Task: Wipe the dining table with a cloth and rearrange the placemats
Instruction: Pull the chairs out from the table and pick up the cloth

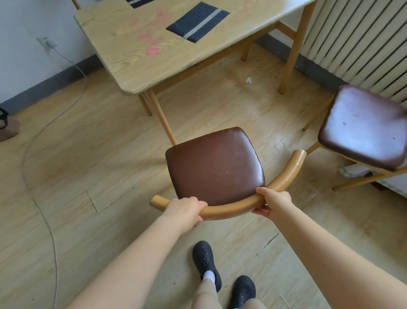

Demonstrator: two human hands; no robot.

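Hands grip the curved wooden backrest (231,209) of a chair: the left hand (187,208) near its left end, the right hand (274,201) right of centre. Fingers of both hands are curled over the top of the rail, with the thumbs underneath, clamped on it. The chair's brown padded seat (214,165) faces the worktop (136,64), and the chair stands on the wood-pattern floor (88,154), apart from the worktop's near corner leg. One dark placemat (198,22) with a grey stripe lies flat on the worktop towards its far right side; a second placemat (137,2) of the same pattern is cut off by the top edge of the view. Pink smears (152,50) mark the worktop surface left of the near placemat. No cloth can be identified. A second chair (363,128) with a brown seat stands to the right, beside a radiator (363,37). A cable (44,132) runs from a wall socket (46,43) across the floor. Two dark shoes (222,278) show at the bottom.
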